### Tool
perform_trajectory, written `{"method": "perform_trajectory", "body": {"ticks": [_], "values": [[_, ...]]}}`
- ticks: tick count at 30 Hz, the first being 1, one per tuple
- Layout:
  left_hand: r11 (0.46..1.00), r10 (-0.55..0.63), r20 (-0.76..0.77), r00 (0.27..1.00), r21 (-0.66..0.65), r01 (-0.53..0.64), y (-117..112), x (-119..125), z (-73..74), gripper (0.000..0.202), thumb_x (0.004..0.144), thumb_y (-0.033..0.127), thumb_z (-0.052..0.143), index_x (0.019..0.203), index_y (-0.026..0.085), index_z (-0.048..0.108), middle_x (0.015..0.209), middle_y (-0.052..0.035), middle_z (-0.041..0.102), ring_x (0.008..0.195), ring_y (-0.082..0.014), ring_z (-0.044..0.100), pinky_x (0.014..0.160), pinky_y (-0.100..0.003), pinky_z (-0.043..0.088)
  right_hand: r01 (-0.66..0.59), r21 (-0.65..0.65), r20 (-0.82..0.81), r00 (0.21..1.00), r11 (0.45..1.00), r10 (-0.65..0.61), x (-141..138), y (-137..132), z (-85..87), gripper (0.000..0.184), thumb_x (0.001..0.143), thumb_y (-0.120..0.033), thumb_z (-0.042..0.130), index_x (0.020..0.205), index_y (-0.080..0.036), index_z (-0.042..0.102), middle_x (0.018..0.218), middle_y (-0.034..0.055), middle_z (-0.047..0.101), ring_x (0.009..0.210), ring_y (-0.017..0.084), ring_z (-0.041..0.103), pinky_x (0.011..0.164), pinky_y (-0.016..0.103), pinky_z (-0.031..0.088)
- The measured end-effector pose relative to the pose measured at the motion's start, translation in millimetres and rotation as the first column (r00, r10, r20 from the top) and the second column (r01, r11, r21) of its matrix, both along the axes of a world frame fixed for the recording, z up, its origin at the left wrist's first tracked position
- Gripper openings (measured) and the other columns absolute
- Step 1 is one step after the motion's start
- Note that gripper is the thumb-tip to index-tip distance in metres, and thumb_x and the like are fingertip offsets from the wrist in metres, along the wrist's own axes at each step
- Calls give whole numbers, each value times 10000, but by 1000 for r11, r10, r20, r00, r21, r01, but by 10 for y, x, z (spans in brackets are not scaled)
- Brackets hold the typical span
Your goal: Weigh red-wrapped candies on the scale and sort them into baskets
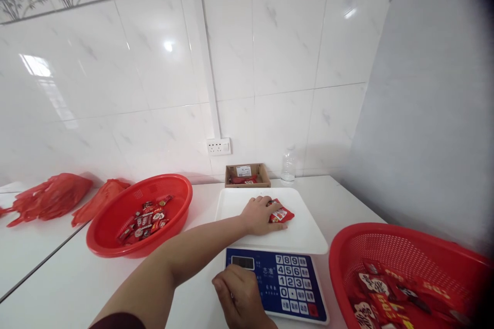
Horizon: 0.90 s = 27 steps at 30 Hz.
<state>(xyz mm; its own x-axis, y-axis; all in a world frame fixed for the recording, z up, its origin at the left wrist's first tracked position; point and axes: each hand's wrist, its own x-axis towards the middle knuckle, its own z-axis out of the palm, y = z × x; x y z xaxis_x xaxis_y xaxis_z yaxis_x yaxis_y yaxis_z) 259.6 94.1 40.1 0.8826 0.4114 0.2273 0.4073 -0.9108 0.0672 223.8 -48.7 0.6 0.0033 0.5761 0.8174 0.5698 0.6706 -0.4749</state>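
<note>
packet [284, 214] inside pan edges [314, 235]

packet [283, 214]: glossy film | scale pan [304, 236]: smooth plastic | box [257, 168]: matt cardboard | wall tiles [281, 36]: glossy

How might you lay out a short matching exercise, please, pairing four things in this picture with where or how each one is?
Column one:
1. Clear bottle
2. Left hand
3. Wall socket
4. Right hand

Column two:
A. Over a red packet on the white scale plate
B. Curled, in front of the blue keypad panel
C. Standing to the right of the cardboard box
D. On the tiled wall, above the table

Right pairs: 1-C, 2-A, 3-D, 4-B.
</note>
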Motion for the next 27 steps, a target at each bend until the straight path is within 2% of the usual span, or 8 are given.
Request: {"method": "perform_trajectory", "body": {"ticks": [4, 8, 16, 19, 22, 24, 27], "values": [[1000, 26, -9, 1000, 8, -26, 16, 17, -9, 597, 761, 676, 389, 1168, 250, 484, 1064, -65, 523, 900, -245, 568, 733, -355, 477, 26, 6, 16, 1000, 1000, -26, 0, 21, -11, 400, 919, -250, 319, 627, -168, 580, 519, 14, 557, 490, 109, 512, 489, 241, 317], [999, 44, -12, 999, 4, -44, 33, 19, -39, 557, 768, 668, 386, 1109, 246, 509, 1004, -36, 537, 748, -194, 606, 644, -309, 485, 26, 14, 20, 999, 1000, -27, -7, 32, -38, 403, 920, -251, 321, 620, -163, 575, 509, 13, 546, 482, 105, 504, 483, 240, 309], [997, 77, 31, 997, 26, -78, 70, -9, -34, 519, 750, 646, 463, 1047, 228, 543, 972, -23, 569, 782, -191, 614, 655, -278, 473, 15, 36, 1, 1000, 999, -15, -19, 45, -57, 420, 922, -260, 318, 601, -161, 570, 489, 13, 534, 472, 101, 495, 471, 237, 298], [993, 110, 51, 993, 32, -112, 129, -85, 52, 504, 748, 629, 486, 1042, 225, 550, 957, -26, 576, 766, -187, 614, 651, -277, 469, 11, 31, 1, 1000, 999, -11, -14, 51, -65, 400, 914, -250, 332, 601, -162, 564, 492, 12, 532, 475, 101, 495, 476, 238, 298], [984, 167, 84, 982, 40, -171, 225, -262, 200, 488, 765, 600, 490, 1072, 224, 538, 991, -35, 578, 823, -196, 609, 683, -277, 464, -6, 13, 0, 1000, 1000, 6, -2, 49, -74, 364, 907, -237, 352, 621, -162, 565, 518, 16, 544, 493, 103, 500, 488, 237, 305], [974, 215, 103, 971, 45, -221, 316, -455, 317, 471, 780, 579, 484, 1096, 232, 525, 1019, -37, 577, 861, -197, 602, 705, -274, 457, -11, 2, -3, 1000, 1000, 11, 9, 42, -69, 347, 903, -229, 359, 634, -163, 567, 532, 18, 548, 505, 106, 504, 495, 237, 310], [946, 315, 108, 943, 49, -322, 486, -851, 492, 429, 802, 547, 468, 1083, 229, 532, 981, -39, 589, 819, -191, 606, 675, -269, 449, -13, -20, 4, 1000, 1000, 13, 20, 23, -42, 344, 900, -222, 362, 629, -162, 564, 529, 16, 539, 505, 105, 499, 492, 236, 307]]}}
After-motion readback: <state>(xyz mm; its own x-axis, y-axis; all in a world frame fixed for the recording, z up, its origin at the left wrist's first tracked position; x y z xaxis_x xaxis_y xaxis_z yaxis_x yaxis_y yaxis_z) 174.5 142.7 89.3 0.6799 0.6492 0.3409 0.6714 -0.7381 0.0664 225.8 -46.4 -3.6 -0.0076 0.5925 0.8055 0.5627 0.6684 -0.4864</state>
